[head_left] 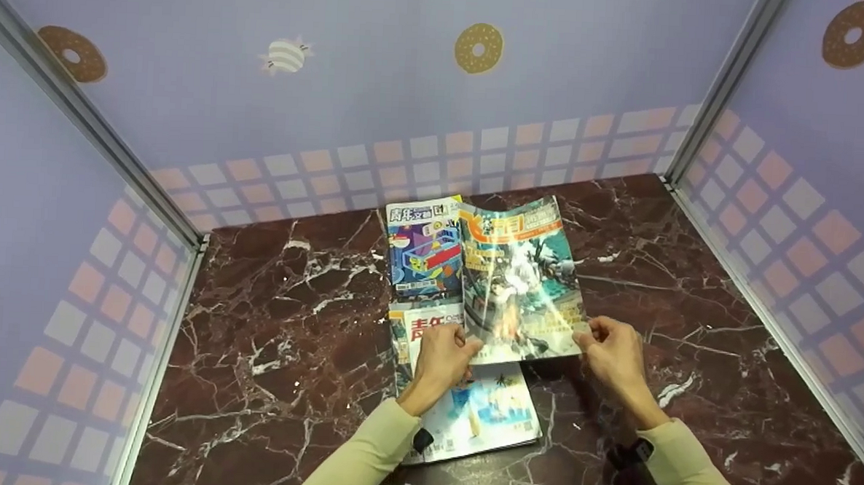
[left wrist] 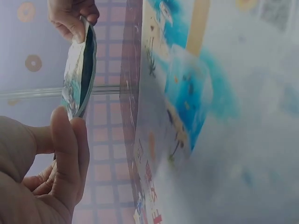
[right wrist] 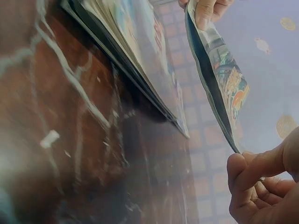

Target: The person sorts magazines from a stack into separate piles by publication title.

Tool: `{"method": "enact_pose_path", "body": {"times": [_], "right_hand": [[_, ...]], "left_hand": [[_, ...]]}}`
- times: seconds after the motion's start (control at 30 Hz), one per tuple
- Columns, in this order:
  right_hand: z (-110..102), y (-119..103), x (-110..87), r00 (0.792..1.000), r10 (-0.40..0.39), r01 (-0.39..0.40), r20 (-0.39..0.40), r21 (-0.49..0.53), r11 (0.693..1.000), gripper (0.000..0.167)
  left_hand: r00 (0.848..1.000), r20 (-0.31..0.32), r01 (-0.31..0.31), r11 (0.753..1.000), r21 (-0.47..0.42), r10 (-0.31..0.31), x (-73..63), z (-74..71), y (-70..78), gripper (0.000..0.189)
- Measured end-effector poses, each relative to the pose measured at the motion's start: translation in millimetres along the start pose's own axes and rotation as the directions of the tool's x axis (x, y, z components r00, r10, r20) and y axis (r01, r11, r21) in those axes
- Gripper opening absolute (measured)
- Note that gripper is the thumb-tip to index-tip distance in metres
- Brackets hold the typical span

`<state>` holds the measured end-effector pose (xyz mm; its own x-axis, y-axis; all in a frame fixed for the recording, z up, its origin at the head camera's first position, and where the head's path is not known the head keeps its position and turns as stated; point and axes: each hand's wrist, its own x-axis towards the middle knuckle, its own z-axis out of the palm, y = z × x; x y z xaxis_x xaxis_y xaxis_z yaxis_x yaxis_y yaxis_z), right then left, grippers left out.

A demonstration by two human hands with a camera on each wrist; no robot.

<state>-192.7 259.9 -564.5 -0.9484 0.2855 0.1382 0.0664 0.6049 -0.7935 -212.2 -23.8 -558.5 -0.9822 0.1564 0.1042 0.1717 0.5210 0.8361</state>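
Note:
Both hands hold one magazine with a teal, brightly lit cover and an orange title, its surface bowed. My left hand pinches its near left corner, while the right hand pinches the near right corner. In the right wrist view the magazine is held up off the table, thumb and fingers at its edge. Below it lies a stack of magazines; the upper one has a pale cover with blue beach art and red title characters. Behind, a magazine with a purple cover lies partly covered by the held one.
The table is dark red marble with white veins. Purple panels with a tile pattern enclose it at the back and both sides, joined by metal corner posts. Small white specks lie left of the stack.

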Motion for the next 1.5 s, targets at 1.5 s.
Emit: {"method": "enact_pose_path", "body": {"times": [1.5], "right_hand": [[19,38,161.6,0.991,-0.124,0.117,-0.052,-0.127,0.985,0.009]], "left_hand": [[0.940,0.056,0.334,0.942,0.042,-0.336,172.8,51.2,-4.1,0.038]]}}
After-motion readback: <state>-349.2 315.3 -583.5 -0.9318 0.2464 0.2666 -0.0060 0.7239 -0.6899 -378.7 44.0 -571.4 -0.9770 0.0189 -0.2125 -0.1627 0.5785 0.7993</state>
